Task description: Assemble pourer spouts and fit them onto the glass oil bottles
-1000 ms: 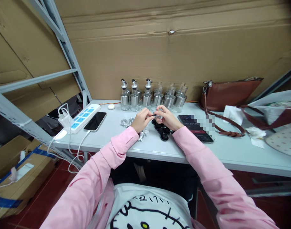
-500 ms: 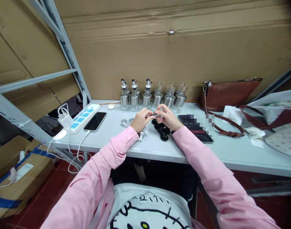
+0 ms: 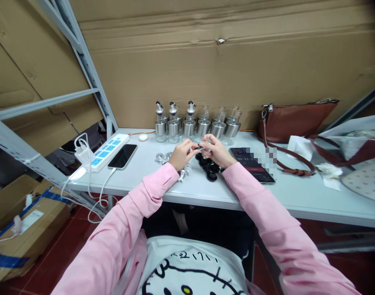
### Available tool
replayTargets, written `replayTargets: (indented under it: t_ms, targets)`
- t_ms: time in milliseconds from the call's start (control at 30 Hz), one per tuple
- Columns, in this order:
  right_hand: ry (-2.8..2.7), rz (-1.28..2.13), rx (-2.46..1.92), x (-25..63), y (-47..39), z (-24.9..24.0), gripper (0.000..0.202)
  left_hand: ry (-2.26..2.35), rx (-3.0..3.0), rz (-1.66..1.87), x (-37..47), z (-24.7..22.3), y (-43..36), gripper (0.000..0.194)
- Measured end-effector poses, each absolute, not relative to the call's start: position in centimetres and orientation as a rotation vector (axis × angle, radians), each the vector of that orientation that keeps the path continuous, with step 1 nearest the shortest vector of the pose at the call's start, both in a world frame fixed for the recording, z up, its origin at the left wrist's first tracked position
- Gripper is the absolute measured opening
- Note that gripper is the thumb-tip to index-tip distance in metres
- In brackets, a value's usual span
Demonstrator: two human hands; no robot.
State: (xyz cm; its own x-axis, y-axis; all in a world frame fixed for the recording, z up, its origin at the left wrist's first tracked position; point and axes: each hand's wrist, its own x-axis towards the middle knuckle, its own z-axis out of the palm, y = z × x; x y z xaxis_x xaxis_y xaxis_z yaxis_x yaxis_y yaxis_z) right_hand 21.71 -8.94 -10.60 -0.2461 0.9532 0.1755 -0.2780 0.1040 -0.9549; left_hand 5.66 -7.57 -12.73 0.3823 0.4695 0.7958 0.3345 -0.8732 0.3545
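Note:
My left hand (image 3: 181, 155) and my right hand (image 3: 216, 150) meet above the table. Both pinch a small black-and-silver pourer piece (image 3: 200, 148), mostly covered by the fingers. Below my right hand lie several black ribbed stoppers (image 3: 211, 175) in a bunch. Silvery pourer tops (image 3: 160, 157) are scattered around and partly under my left hand. Behind the hands stand several glass bottles with steel bands (image 3: 203, 127). Three in the front row carry a silver pourer with a black tip (image 3: 173, 108); other necks to the right have none.
At the left are a power strip (image 3: 109, 149) and a charging phone (image 3: 123, 156) with cables, beside a metal shelf frame (image 3: 89, 73). A larger phone (image 3: 251, 166) lies right of my hands. Further right sits a brown bag (image 3: 298, 121) with its strap, near crumpled tissue (image 3: 328, 170).
The fingers and the small piece between them have shifted very slightly. Everything else on the table stays where it was.

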Motion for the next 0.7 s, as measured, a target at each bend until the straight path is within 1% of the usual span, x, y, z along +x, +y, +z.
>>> replayTargets:
  t_ms: [167,333,700]
  targets:
    - [-1.256,1.464,-0.785,21.61,-9.12,-10.56,0.042,0.731,2.48,1.582,5.6,-12.76,-7.45,0.017]
    - [-1.255,1.481,-0.783,21.59,-9.27,-10.48,0.044,0.727,2.488,1.59,5.5,-12.67,-7.54,0.021]
    - [-1.255,1.511,-0.794,21.97,-8.98,-10.75,0.044,0.729,2.497,1.433,5.61,-12.77,-7.34,0.011]
